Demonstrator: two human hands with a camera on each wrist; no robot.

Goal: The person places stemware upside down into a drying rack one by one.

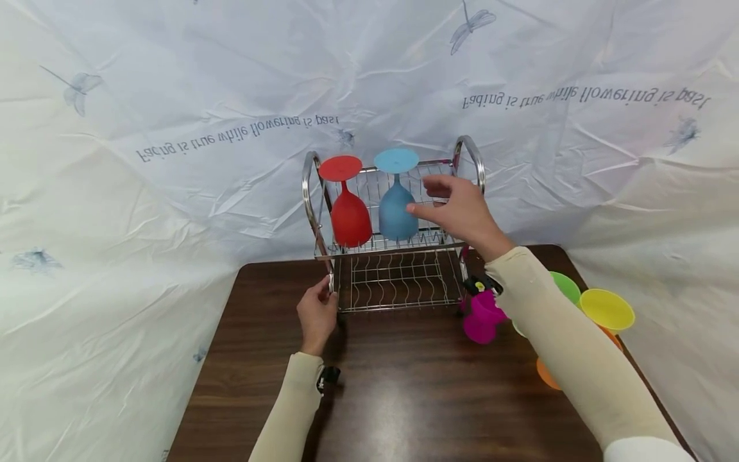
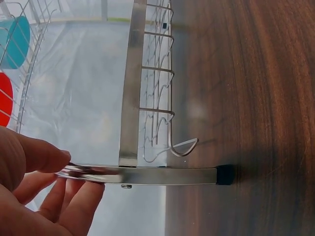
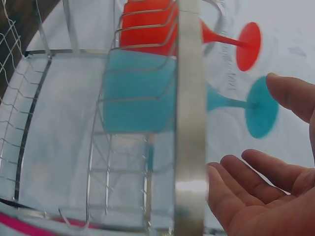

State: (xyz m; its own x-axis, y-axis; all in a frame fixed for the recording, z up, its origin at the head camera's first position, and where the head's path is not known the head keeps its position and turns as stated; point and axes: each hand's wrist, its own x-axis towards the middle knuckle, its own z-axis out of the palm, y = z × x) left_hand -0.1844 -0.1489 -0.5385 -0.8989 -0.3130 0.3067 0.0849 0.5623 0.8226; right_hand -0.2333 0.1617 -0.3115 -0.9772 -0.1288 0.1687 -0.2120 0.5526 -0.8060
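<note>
Red cup (image 1: 352, 219), blue cup (image 1: 397, 217) racked; other cups (image 1: 607, 310) at four o'clock seemingly remain. Right grip (image 1: 462, 208) (fingers parted) holds nothing; left grip (image 1: 317, 314) pinches rack (image 2: 131, 88).

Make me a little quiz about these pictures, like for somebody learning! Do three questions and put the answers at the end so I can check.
1. True or false: the red goblet is upside down on the rack.

2. Pick one. What is the left hand holding?
A) a yellow cup
B) the rack's side post
C) a pink cup

3. Fill in the blank: the goblet nearest the right hand is coloured ____.

Key:
1. True.
2. B.
3. Blue: the blue goblet is right beside that hand's thumb.
</note>
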